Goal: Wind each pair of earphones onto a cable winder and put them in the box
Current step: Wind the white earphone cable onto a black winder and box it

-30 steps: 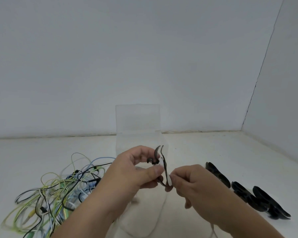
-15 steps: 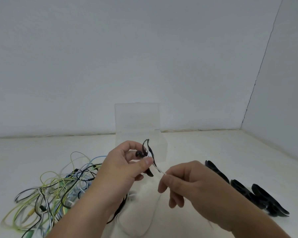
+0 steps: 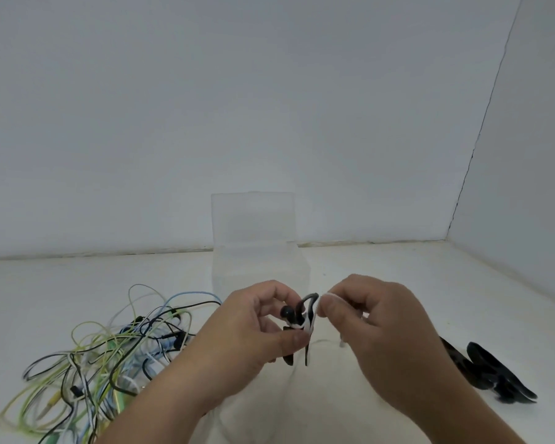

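Now, early going: left hand (image 3: 247, 334) pinches the black cable winder (image 3: 307, 354) before the clear box (image 3: 253, 219), right hand (image 3: 382, 331) pinches white earphone cable (image 3: 309, 325) over its top. Few turns on; tangled earphones (image 3: 109, 347) wait left, spare winders (image 3: 494, 373) right, nothing visibly boxed

Two hands are in view: one left hand (image 3: 247, 328) and one right hand (image 3: 382, 331). Between them is one cable winder (image 3: 308, 298) carrying one white earphone cable (image 3: 308, 325). There is one clear box (image 3: 253, 251) at 12 o'clock. At 8 o'clock lies one tangle of earphones (image 3: 109, 347), its pairs too knotted to count. At 4 o'clock are three spare winders (image 3: 494, 376), overlapping.
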Motion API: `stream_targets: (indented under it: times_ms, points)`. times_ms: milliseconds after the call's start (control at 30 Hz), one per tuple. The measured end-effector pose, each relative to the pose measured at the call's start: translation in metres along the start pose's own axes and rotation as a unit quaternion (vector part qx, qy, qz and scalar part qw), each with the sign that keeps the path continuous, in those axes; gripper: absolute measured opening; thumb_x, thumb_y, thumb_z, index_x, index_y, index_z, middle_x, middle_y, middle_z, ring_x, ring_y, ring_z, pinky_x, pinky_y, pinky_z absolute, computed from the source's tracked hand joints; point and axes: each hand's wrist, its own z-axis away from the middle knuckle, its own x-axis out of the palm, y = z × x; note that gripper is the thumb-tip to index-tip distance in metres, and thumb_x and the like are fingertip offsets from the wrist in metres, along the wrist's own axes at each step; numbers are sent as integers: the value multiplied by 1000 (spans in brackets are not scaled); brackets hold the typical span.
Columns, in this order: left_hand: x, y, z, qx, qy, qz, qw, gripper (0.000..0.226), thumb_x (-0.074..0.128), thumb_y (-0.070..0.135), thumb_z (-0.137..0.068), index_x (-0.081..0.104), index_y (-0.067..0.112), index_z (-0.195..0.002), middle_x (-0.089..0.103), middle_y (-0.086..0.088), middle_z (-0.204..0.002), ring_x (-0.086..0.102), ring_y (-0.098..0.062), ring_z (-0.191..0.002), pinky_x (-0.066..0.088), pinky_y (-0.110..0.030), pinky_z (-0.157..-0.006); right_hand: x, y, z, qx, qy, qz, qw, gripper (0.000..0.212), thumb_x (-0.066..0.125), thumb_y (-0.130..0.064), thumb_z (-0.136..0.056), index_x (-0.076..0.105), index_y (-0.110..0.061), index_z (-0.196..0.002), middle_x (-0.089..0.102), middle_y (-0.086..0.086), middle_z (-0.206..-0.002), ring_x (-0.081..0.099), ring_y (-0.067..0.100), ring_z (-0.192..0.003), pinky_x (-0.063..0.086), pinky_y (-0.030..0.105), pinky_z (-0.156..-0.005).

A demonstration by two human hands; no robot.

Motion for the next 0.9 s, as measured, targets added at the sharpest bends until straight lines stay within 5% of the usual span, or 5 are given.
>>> stream_targets:
  times_ms: [133,267,500,767,900]
  points:
    - [-1,2,2,-4,-33,5,999,21,80,19,-71,70,26,-89,71,3,-91,59,-14,-60,41,-29,-66,-2,3,-3,-2,59,18,998,23,68,-28,-88,65,-29,-66,62,-13,-65,57,9,-66,39,14,-59]
    - [0,4,3,-10,-60,28,998,21,79,5,-80,70,20,-92,70,2,-84,59,-13,-61,44,-23,-62,-3,1,-4,33,61,-37,997,21,72,-21,-86,68,-26,-66,62,-9,-59,54,10,-58,39,17,-55]
    - [-1,5,6,-19,-88,44,995,23,77,15,-73,68,17,-93,70,3,-82,57,-14,-64,42,-22,-59,-2,-3,-3,38,50,-66,996,19,72,-21,-86,69,-25,-68,59,-13,-54,52,4,-54,39,14,-55]
    - [-1,7,6,-6,-109,76,991,20,77,14,-75,66,24,-89,73,-9,-92,55,-16,-66,41,-22,-59,-1,-3,-4,85,39,-99,991,23,70,-25,-88,69,-22,-65,59,10,-57,49,7,-47,40,15,-49]
    - [-1,5,5,2,-99,94,991,22,77,11,-75,65,17,-93,72,-21,-95,57,-18,-70,45,-23,-62,0,0,-5,170,15,-141,975,29,67,-28,-91,70,-15,-65,47,3,-48,45,10,-45,56,37,-61]
